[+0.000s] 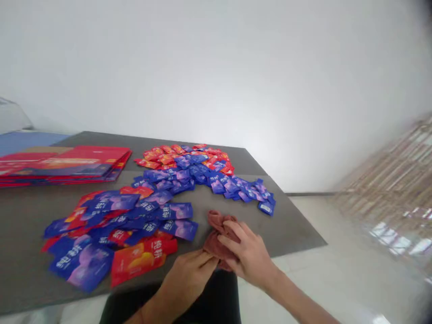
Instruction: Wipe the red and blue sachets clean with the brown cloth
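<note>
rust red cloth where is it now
In the head view, the rust-red cloth lies bunched under the right hand, just right of the blue sachets.

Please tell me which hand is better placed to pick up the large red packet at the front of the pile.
Probably the left: the left hand lies close beside the red packet, while the right hand rests farther off, with the reddish-brown cloth between it and the packet.

The red folders (67,164) run off the left edge. The right hand (248,252) hides part of the reddish-brown cloth (213,245).
</note>
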### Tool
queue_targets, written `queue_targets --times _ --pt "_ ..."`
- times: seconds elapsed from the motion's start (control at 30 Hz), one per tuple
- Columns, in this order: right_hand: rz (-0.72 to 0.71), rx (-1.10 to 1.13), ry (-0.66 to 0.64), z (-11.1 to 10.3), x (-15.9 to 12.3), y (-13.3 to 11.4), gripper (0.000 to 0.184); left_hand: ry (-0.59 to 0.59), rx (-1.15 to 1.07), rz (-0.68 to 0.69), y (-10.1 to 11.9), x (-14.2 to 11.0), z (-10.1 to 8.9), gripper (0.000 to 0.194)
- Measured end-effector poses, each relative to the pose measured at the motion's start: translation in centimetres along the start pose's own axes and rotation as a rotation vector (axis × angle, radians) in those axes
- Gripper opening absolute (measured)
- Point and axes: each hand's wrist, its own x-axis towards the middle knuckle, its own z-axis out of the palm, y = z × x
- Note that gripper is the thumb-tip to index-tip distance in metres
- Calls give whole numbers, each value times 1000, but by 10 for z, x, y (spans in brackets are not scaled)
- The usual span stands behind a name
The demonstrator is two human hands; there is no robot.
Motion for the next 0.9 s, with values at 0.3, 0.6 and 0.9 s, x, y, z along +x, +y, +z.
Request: queue_targets --times 0.3,0.6,0.9 --pt "150 -43 -26 -12 16 12 35 58 57 60 -6 -1 -1 31" --pt "261 -27 38 -4 25 56 28 46 69 31 -5 -3 1 30" --pt "279 140 379 -29 23 52 32 43 97 44 -6 -3 1 31"
